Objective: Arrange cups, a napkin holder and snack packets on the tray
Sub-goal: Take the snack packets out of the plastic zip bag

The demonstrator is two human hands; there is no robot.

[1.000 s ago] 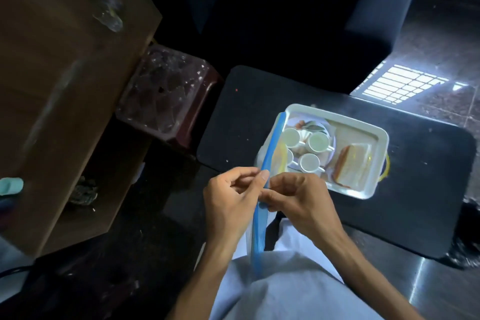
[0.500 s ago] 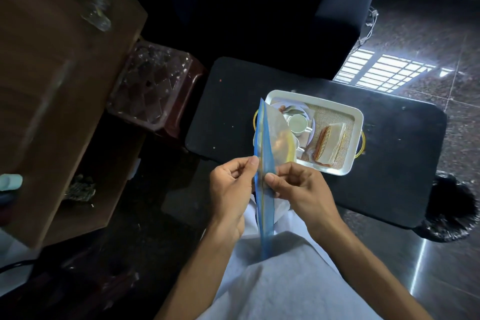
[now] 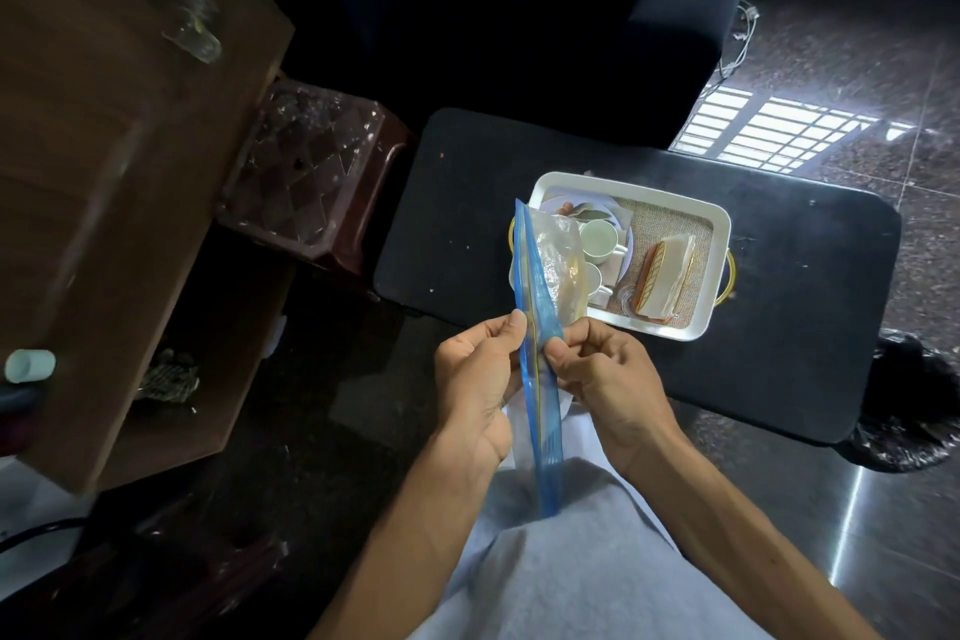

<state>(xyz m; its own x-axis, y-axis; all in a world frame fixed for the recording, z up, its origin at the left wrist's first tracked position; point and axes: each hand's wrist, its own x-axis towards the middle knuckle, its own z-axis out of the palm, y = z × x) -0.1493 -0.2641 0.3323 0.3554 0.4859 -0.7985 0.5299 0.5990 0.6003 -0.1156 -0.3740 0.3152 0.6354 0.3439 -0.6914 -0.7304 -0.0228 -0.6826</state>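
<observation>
Head view showed no legible writing. Left hand (image 3: 480,374) and right hand (image 3: 605,369) pinched a clear, blue-edged zip bag (image 3: 543,379) near the white tray (image 3: 719,244) holding cups (image 3: 598,238).

We see a dim room, with most of the light falling from the upper right, where a bright grid of window light (image 3: 769,133) lies on the polished floor (image 3: 857,47) and flares nearly to white. A thin streak of glare (image 3: 847,525) runs down the floor at lower right. The white tray (image 3: 719,224) and both hands stand out clearly against the dark table (image 3: 457,203), which swallows detail, and the sofa (image 3: 467,5) behind it is almost black. The wooden desk (image 3: 104,146) at left is smeared and soft, its edges bowed by the wide lens. The centre is reasonably sharp; corners look murky and grainy.
</observation>
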